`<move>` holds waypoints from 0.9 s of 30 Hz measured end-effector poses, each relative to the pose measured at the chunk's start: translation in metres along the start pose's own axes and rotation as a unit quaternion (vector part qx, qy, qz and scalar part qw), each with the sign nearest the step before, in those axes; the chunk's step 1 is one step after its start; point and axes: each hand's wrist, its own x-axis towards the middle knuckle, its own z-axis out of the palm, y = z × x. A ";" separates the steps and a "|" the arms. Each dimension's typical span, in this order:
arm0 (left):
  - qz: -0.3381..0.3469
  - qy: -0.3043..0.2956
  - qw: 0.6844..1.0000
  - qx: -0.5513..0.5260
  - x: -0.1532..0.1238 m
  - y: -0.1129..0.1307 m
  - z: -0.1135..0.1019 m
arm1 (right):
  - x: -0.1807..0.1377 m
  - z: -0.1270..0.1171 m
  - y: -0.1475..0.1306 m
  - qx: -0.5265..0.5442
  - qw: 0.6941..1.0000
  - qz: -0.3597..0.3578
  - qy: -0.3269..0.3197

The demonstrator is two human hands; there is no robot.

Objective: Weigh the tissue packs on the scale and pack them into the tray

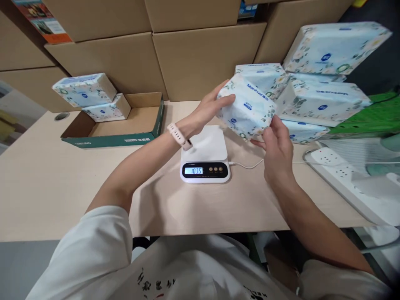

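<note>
Nearest me is the person's pale shirt [193, 266], close up to the edge of the table [200, 212]. A white scale [204, 143] sits a little way in, its display lit, the left forearm crossing above its plate. Just beyond and to the right, both hands are full with one thing: the left hand [212, 106] grips the upper left of a flowered tissue pack [245, 110], the right hand [278, 143] its lower right corner, holding it tilted; whether it touches the piled packs [325, 100] behind, I can't quite tell. Off to the left, a shallow open box [146, 118] contains two stacked packs [89, 91]. Large cardboard cartons [206, 58] stand behind everything.
</note>
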 end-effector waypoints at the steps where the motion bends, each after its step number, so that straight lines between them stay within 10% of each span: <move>1: 0.005 -0.017 1.000 0.022 0.019 -0.004 0.004 | 0.005 -0.003 0.003 -0.008 1.000 0.013 0.021; 10: -0.082 -0.090 0.992 0.022 0.110 -0.051 0.001 | 0.013 -0.007 0.018 -0.028 0.991 0.129 -0.013; 16: -0.143 -0.112 0.982 0.061 0.099 -0.055 -0.018 | -0.005 0.003 0.008 0.014 0.984 0.176 -0.030; 21: -0.138 -0.101 0.970 0.171 0.083 -0.060 -0.015 | -0.022 0.006 -0.005 -0.047 0.998 -0.017 0.038; 27: -0.130 -0.035 0.926 0.352 0.052 -0.040 -0.015 | -0.026 0.014 -0.001 -0.162 0.976 0.009 -0.144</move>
